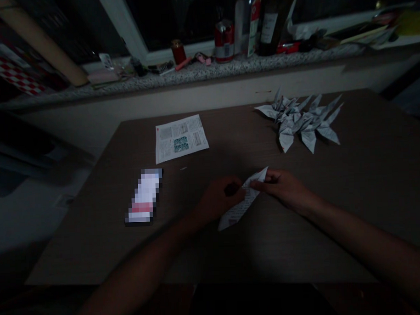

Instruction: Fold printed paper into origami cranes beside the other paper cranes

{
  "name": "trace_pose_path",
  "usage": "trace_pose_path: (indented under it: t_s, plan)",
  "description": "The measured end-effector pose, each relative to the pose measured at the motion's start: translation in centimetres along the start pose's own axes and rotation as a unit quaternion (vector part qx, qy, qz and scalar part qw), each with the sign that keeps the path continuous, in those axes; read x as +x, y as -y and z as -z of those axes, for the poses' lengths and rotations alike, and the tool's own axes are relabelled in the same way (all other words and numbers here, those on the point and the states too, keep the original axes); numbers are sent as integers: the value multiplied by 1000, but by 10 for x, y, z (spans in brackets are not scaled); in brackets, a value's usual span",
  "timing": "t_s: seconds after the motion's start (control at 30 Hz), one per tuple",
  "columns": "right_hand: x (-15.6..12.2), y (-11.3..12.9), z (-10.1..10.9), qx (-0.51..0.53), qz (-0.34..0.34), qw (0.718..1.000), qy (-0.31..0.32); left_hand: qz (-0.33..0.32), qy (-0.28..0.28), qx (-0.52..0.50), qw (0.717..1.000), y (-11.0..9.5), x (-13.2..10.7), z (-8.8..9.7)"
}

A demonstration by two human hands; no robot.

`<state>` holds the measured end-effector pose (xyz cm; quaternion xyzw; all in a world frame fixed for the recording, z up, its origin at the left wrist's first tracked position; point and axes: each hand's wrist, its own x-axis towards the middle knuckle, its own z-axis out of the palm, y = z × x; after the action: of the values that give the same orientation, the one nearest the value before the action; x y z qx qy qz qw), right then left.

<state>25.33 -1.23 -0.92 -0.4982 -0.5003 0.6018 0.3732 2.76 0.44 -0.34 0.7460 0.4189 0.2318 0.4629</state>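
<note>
A narrow piece of folded printed paper (240, 210) is held between my two hands, slightly above the table. Its upper tip points away to the right, and its lower end slants toward me. My left hand (225, 193) pinches its left edge near the middle, with thumb and forefinger curled into a ring. On the right side, my right hand (283, 187) grips the paper near its upper tip, thumb on top and fingers behind. The fingers behind the paper are partly hidden. Dim light blurs the fine creases.
Several folded paper cranes (301, 120) cluster at the table's back right. A flat printed sheet (180, 138) lies at the back left, with a lit phone (144, 196) nearer me. Beyond the brown table (103, 179), bottles and a red can (224, 40) stand on a stone windowsill (193, 77).
</note>
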Motion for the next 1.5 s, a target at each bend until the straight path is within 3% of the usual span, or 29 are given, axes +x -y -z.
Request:
trace_pose_path:
  t_s: [0.17, 0.63, 1.03, 1.2, 1.5]
  plan:
    - [0, 2, -1, -10, -11, 1000, -23, 18, 3, -21, 1000, 0, 3, -2]
    - [2, -5, 1, -4, -23, 1000, -14, 31, 9, -39, 999, 2, 0, -3]
    - [-2, 1, 3, 22, -6, 1000, -19, 49, 54, -79, 994, -2, -3, 6]
    - [1, -1, 8, 66, -19, 997, -45, 55, 62, -77, 994, 2, -4, 6]
    - [1, 7, 6, 149, -37, 988, -26, 46, 53, -83, 994, 0, -6, 9]
